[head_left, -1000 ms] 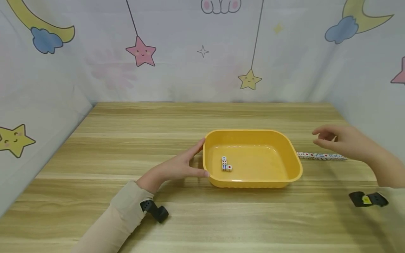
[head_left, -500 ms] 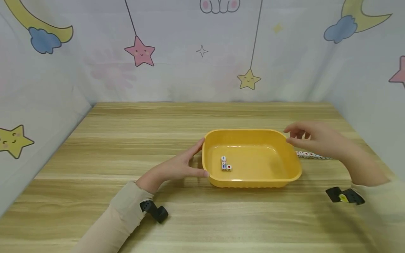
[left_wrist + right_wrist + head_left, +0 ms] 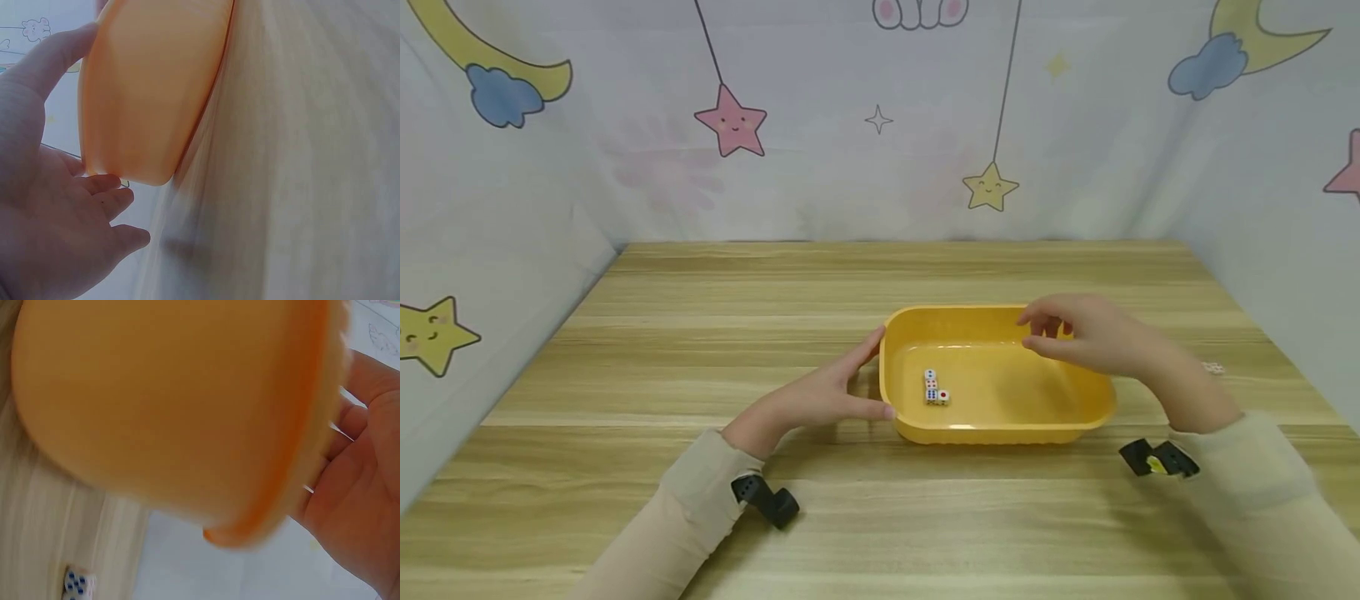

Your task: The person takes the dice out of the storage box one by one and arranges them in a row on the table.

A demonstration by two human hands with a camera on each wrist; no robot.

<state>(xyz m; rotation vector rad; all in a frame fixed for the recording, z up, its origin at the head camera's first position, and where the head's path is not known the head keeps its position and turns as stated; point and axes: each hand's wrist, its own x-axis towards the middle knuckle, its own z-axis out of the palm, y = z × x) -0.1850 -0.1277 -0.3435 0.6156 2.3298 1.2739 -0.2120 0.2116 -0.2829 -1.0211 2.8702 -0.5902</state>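
Observation:
A yellow plastic tub (image 3: 1003,429) stands on the table. Several white dice (image 3: 931,385) lie inside it near its left end, touching one another. My left hand (image 3: 820,398) steadies that end, with straight, spread thumb and index touching the rim. In the left wrist view, its other fingers hang loosely beside the tub wall (image 3: 150,94). My right hand (image 3: 1086,333) is over the tub's right part, its fingers loosely bent and a gap between thumb and index. I see nothing in it. The right wrist view shows its palm (image 3: 356,500) beyond the blurred tub wall (image 3: 156,406).
More dice (image 3: 1213,367) lie to the right of the tub, mostly hidden behind my right forearm; one die (image 3: 77,582) shows in the right wrist view. The wood-grain table (image 3: 737,308) extends back to a printed cloth backdrop (image 3: 835,192).
My right hand has moved left, from above the row of dice beside the tub to over the tub. The left hand, the tub and the dice inside look unmoved.

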